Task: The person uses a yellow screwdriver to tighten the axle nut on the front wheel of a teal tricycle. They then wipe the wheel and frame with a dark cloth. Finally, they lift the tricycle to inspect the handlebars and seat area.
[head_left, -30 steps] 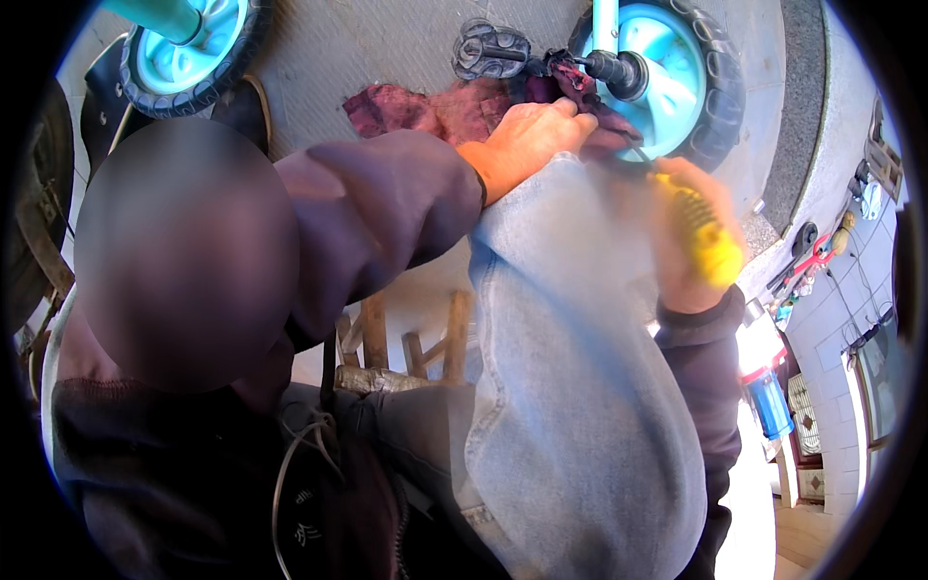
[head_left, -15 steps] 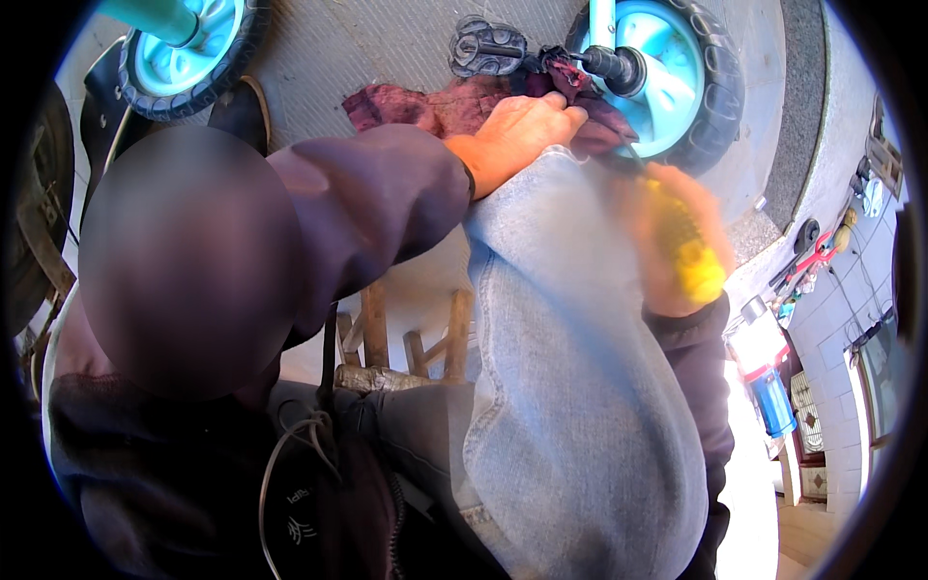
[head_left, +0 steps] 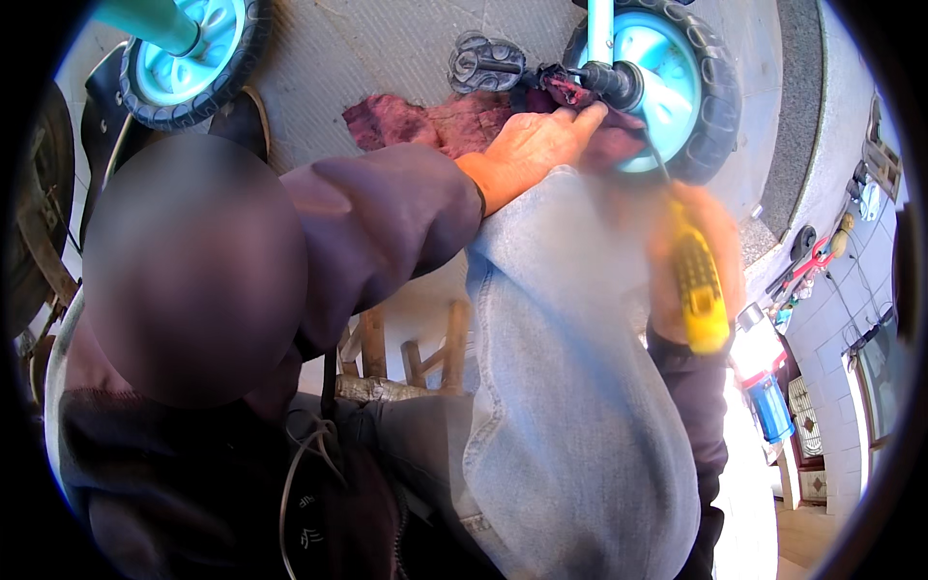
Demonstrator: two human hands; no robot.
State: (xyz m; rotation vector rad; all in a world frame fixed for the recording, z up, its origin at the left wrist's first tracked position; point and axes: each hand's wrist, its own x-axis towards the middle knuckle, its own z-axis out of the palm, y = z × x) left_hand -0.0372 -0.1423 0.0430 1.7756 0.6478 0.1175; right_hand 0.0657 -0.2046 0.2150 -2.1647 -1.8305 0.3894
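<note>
My left hand (head_left: 537, 143) reaches across and presses fingers closed on a dark red rag (head_left: 425, 128). The rag lies bunched beside a light blue wheel (head_left: 662, 72) with a black tyre, close to its black hub (head_left: 619, 85). My right hand (head_left: 720, 232) is wrapped around a yellow-handled tool (head_left: 703, 280). The tool's thin metal end points up toward the rag and the wheel's lower edge; whether it touches either, I cannot tell. A black pedal (head_left: 485, 66) sits left of the wheel.
A second light blue wheel (head_left: 193, 60) stands at the far left. Below my left arm is a wooden stool (head_left: 387, 387). My denim-covered knee (head_left: 580, 367) rises between my arms. A blue and red cylinder (head_left: 768, 406) and several tools (head_left: 812, 261) are on the right.
My right hand has drawn the yellow-handled tool slightly down and to the right, away from the wheel. My left hand has slid a little to the right along the rag.
</note>
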